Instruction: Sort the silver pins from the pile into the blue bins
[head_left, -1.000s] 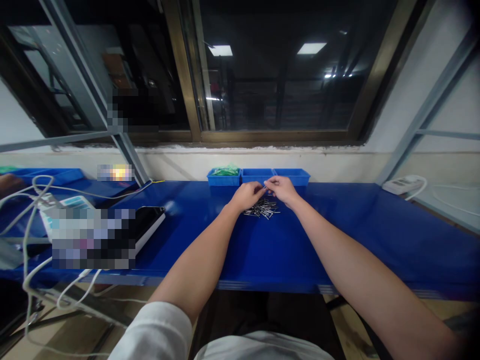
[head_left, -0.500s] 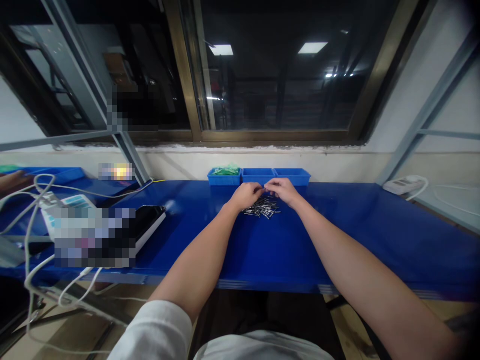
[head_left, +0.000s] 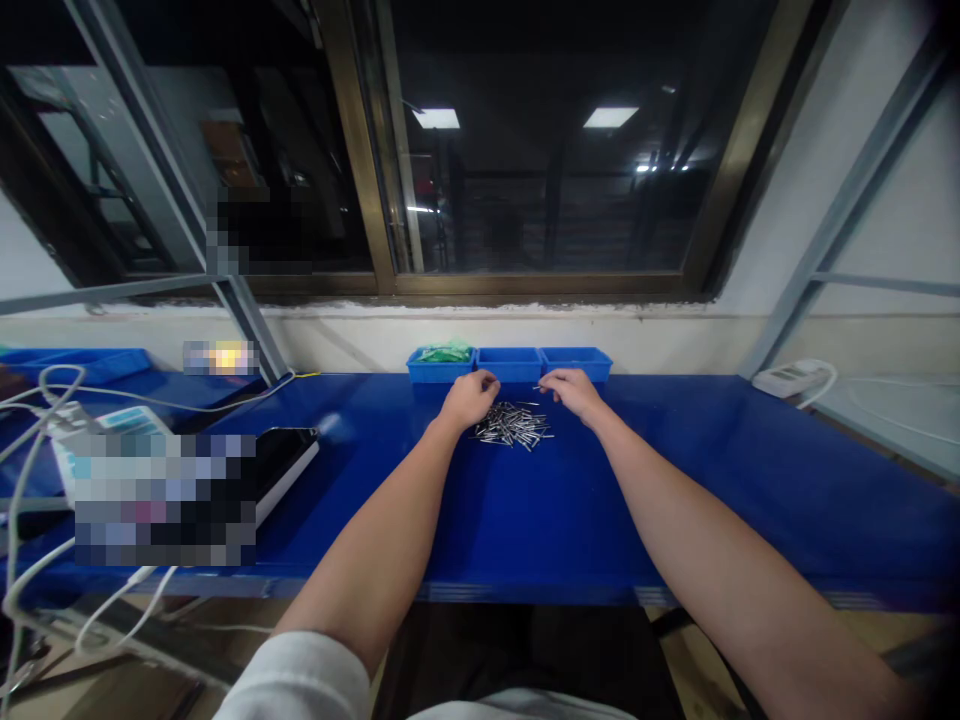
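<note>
A loose pile of thin, shiny metal pins [head_left: 514, 426], perhaps screws or rivets, lies on the blue table [head_left: 517, 520]. At the pile's left far side is my left hand [head_left: 470, 398], its fingers curled together; whatever they hold, if anything, is hidden. My right hand [head_left: 574, 393], just beyond the pile on the right, pinches a small metal pin [head_left: 537, 388] whose end pokes out to the left. One more pin lies apart below these fingertips. The two hands are separated by a gap.
Along the back edge stand three blue bins; the left bin [head_left: 441, 373] has green plastic in it, beside the middle bin [head_left: 510, 374] and right bin [head_left: 576, 373]. A device with a dark top [head_left: 289, 460] and white cables are left. A white power strip [head_left: 787, 380] lies right.
My hands have drawn apart from nearly touching fingertips, the left one moving left. More of the pile shows between them. The camera view has shifted slightly.
</note>
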